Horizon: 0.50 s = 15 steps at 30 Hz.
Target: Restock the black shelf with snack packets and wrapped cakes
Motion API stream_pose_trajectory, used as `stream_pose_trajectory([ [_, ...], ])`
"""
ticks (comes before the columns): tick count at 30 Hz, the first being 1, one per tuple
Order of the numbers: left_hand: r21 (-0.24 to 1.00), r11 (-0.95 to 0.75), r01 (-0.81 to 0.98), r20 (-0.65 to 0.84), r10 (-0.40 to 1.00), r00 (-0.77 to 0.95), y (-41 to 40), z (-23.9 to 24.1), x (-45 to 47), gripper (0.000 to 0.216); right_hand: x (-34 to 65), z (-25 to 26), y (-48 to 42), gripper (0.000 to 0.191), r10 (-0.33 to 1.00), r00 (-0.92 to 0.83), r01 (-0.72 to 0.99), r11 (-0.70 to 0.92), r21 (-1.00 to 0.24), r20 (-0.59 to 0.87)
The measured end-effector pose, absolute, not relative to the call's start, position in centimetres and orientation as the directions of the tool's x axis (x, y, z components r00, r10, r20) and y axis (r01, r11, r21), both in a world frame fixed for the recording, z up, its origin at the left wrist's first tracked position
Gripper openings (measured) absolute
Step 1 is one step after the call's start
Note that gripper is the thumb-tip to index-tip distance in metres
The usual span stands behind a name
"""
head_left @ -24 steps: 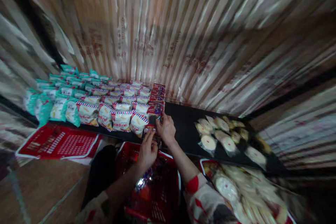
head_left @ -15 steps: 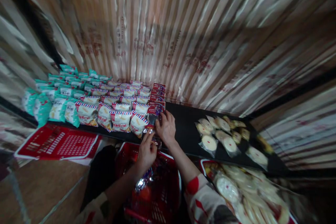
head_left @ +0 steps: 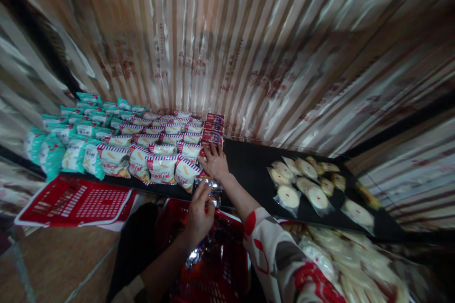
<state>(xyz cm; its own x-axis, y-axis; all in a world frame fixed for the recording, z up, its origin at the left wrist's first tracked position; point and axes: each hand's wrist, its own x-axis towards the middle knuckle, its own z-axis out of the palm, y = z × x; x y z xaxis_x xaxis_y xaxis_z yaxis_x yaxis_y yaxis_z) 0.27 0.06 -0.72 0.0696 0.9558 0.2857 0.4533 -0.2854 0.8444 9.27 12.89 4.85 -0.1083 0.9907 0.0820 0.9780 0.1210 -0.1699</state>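
Note:
A row of dark red snack packets [head_left: 213, 137] runs back along the black shelf [head_left: 245, 165]. My right hand [head_left: 215, 163] lies over its front part, fingers spread and pressed on the packets. Below it, at the shelf's front edge, shiny silver packets [head_left: 213, 184] stick out. My left hand [head_left: 199, 213] is there with its fingers curled against the silver packets, which partly hide behind it. White snack bags [head_left: 161, 169] with red and blue striped tops stand just left of the row. Beneath my hands is a red basket [head_left: 236, 241] with shiny packets inside.
Turquoise bags [head_left: 74, 151] fill the shelf's left end. Bagged pale round cakes [head_left: 287, 196] lie on the right. A red basket [head_left: 85, 201] sits at lower left, and many bagged pale foods [head_left: 355, 260] lie at lower right. A pleated curtain [head_left: 213, 57] hangs behind.
My right hand has moved further back over the red packets, fingers now spread forward. My left hand has stayed near the shelf edge. The view has shifted slightly.

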Motion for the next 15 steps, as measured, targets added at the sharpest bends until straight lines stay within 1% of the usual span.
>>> stream_pose_trajectory([
  [7,0.862,-0.289,0.417,0.291,0.955,0.060,0.14,-0.62,0.38,0.037,8.95,4.27,13.03,0.057,0.995,-0.079,0.983,0.089,-0.163,0.065],
  [12,0.853,-0.308,0.421,0.316,0.947,0.051,0.03,-0.33,0.13,0.035,8.99,4.30,12.94,0.056,0.992,-0.074,0.977,0.093,-0.190,0.105],
  [15,0.834,-0.350,0.426,0.361,0.931,0.058,-0.06,-0.12,-0.23,0.033,9.15,4.24,13.04,0.054,0.986,-0.061,0.973,0.093,-0.209,0.154],
])
